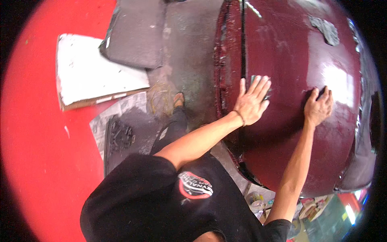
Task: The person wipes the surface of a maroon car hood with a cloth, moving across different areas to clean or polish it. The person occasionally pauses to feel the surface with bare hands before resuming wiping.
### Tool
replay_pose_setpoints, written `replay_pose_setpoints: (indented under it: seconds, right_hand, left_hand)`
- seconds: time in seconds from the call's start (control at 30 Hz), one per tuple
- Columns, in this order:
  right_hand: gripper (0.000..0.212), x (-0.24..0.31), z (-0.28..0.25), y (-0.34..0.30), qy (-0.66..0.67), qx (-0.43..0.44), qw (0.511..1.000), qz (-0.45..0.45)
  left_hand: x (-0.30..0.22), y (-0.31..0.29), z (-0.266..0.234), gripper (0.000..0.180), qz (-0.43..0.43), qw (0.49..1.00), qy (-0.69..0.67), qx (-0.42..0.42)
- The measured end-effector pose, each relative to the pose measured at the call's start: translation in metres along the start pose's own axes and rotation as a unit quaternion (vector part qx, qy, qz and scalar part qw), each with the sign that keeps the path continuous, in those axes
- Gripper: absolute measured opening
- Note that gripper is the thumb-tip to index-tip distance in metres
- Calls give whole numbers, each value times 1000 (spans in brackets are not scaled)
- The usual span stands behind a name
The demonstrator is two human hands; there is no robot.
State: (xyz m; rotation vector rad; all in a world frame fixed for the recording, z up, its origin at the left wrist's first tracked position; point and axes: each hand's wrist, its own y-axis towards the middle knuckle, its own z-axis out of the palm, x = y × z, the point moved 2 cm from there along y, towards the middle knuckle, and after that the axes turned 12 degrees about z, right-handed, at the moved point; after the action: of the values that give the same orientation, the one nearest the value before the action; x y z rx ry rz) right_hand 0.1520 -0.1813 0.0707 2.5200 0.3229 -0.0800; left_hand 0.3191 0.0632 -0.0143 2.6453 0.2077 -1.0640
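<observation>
A broad maroon car panel [274, 133], glossy and apparently wet, fills the right side of the head view. My left hand [252, 103] lies on it near its left edge, fingers stretched out and pressing on a small dark sanding pad [267, 96]. Most of that pad is hidden beneath the hand. Farther right, my right hand [318, 107] rests its spread, slightly bent fingers on the panel, with nothing seen in it. A crumpled grey cloth [325, 30] lies on the far right part of the panel.
Left of the car, a white board [92, 74] and a dark grey padded piece [137, 34] lie by the red floor [36, 141]. A black panel [121, 137] sits on newspaper [96, 125]. Containers [256, 199] stand below the car's near edge.
</observation>
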Motion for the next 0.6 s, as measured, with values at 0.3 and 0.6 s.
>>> replay_pose_setpoints:
  seconds: [0.3,0.6]
  right_hand:
    - [62,10,-6,-1,25,38,999,22]
    - [61,0,-14,-4,18,38,999,34]
  left_hand:
    - [108,151,-50,69,-34,992,82,-86]
    - [82,90,-40,73,-2,996,84,-4]
